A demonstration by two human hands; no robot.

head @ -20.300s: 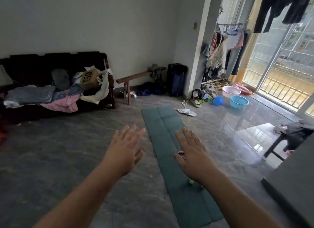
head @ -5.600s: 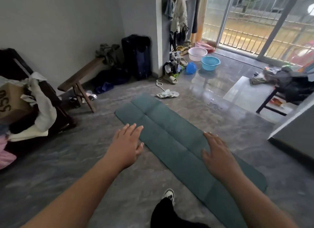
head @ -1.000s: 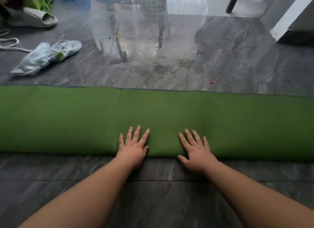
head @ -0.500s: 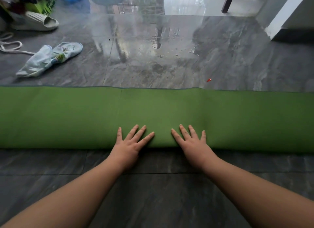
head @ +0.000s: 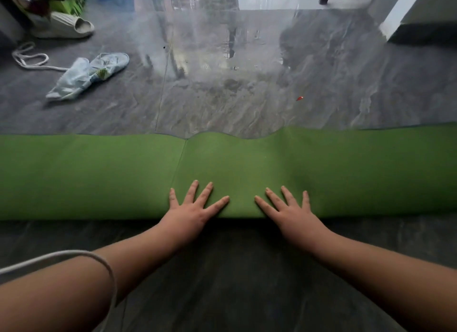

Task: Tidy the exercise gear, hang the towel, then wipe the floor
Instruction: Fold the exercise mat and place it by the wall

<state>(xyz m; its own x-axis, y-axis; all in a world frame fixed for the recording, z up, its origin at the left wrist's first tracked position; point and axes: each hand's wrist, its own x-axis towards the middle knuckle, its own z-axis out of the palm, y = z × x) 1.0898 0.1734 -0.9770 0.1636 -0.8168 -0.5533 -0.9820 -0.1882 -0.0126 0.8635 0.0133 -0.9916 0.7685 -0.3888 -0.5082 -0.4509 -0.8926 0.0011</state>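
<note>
The mat's [head: 346, 173] far edge has buckled forward; both hands, left hand [head: 191, 211] and right hand [head: 293, 215], press flat, fingers spread.

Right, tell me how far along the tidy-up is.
Early. Nothing looks finished. In hand: the left hand and right hand press flat, fingers spread, on the green mat, which lies folded lengthwise across the floor. Left: stowing the mat, hanging the towel (none identifiable in view), wiping the floor.

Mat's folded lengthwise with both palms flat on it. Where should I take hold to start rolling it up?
Probably at a short end, though both lie out of frame. The green mat runs left to right as a long strip; the left hand and right hand press its middle near edge. Go along to one end and curl it inward.
</note>
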